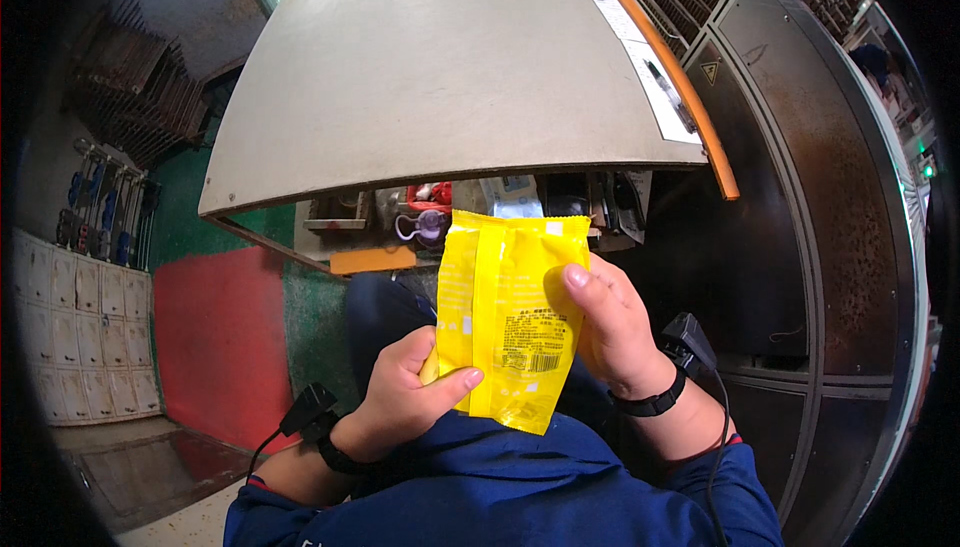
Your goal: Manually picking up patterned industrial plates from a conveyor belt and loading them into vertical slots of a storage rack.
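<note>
A bright yellow snack-type plastic packet (470, 317) is held upright above my lap, its printed back with seam and barcode toward me. My left hand (410, 384) is closed on its lower left edge, thumb across the front. On the upper right edge my right hand (618, 322) grips it, thumb on the front and fingers behind, out of sight. The packet's crimped top edge looks sealed. Behind it is the open shelf under the desk, where a purple-handled cup (428, 228) and a red item (430, 194) show.
A grey desk top (440, 67) stands ahead, with papers (640, 57), a pen (660, 77) and an orange strip (690, 97) along its right side. Dark metal cabinets (820, 177) rise at right. Pale lockers (85, 327) and stacked racks (130, 87) are at left.
</note>
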### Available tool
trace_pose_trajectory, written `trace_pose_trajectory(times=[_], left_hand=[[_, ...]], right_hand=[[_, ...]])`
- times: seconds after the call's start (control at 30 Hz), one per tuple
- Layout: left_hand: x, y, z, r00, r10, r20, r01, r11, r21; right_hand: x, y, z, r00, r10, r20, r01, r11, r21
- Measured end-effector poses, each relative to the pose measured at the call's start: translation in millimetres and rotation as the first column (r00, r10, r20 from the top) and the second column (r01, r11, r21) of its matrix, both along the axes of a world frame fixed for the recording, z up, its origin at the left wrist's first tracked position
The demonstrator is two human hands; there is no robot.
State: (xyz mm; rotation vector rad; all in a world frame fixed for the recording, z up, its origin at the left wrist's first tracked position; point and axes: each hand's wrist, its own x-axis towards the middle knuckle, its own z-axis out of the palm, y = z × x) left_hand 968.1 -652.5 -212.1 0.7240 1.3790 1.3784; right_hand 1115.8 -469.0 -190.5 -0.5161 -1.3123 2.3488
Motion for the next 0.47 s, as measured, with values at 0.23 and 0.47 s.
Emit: trace_pose_trajectory(times=[0.23, 0.47], left_hand=[[-1.6, -4.4, -3.8, 1.0, -0.011, -0.023, 0.012, 1.0, 0.007], [-4.1, -3.3, 0.1, 0.999, -0.005, 0.045, 0.003, 0.999, 0.042]], right_hand=[[5.2, -1.8, -8.4, 0.997, -0.057, -0.057, 0.057, 0.998, -0.003], [10.9, -10.9, -66.6, 0.991, -0.128, 0.046, 0.133, 0.982, -0.134]])
